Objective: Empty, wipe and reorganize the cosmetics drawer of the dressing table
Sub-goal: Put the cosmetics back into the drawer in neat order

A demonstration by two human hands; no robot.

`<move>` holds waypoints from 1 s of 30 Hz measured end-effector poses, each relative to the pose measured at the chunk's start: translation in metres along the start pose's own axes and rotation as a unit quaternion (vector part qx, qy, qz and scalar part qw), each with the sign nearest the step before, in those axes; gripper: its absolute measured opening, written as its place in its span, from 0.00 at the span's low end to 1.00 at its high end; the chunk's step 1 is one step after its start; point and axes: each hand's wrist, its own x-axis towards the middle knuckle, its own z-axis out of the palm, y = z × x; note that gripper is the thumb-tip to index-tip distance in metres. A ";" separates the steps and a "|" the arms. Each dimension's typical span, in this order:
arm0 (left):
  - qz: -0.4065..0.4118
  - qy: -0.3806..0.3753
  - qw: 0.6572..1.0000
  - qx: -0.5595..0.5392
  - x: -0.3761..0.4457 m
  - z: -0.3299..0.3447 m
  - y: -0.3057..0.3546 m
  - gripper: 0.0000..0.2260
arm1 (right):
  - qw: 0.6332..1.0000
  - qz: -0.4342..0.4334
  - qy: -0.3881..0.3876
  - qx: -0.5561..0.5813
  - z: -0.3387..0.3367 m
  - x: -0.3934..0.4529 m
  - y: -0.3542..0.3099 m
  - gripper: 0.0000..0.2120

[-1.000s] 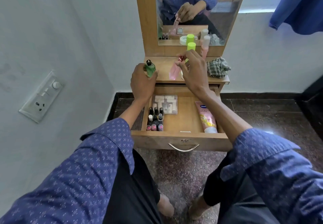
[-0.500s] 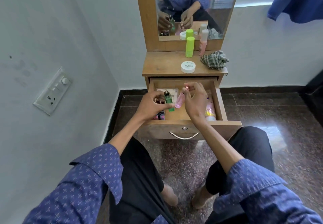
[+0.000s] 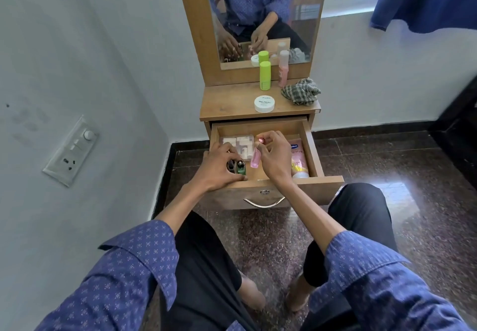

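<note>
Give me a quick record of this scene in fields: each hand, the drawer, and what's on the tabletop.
left hand: setting the green bottle upright among the small bottles at the drawer's front left
right hand: pinching the pink bottle, tilted, over the drawer's middle
drawer: open; clear plastic box at back left, pink tube along right side
tabletop: green tube, pink spray bottle, white jar, checked cloth

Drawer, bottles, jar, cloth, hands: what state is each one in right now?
Drawer: pulled open.
Green bottle: upright in drawer, left hand gripping it.
Pink bottle: tilted, pinched by right hand.
Pink tube: lying flat in drawer.
White jar: lid on.
Checked cloth: crumpled.
</note>
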 end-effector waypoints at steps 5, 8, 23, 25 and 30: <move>0.030 -0.066 0.992 0.102 0.010 -0.013 0.006 0.21 | 1.000 0.014 -0.013 0.006 0.001 0.000 0.001 0.02; 0.036 -0.092 0.985 0.142 0.015 -0.015 0.008 0.20 | 1.000 0.015 -0.024 -0.004 0.002 0.000 0.004 0.04; 0.039 -0.173 0.949 0.259 0.032 -0.017 0.018 0.19 | 0.997 0.006 -0.068 -0.022 0.005 0.000 0.008 0.05; 0.033 -0.182 0.950 0.251 0.032 -0.018 0.017 0.19 | 0.997 0.008 -0.070 -0.024 0.005 0.000 0.009 0.06; -0.008 -0.210 0.962 0.173 0.033 -0.035 0.018 0.19 | 0.996 0.006 -0.087 -0.031 0.006 0.000 0.008 0.07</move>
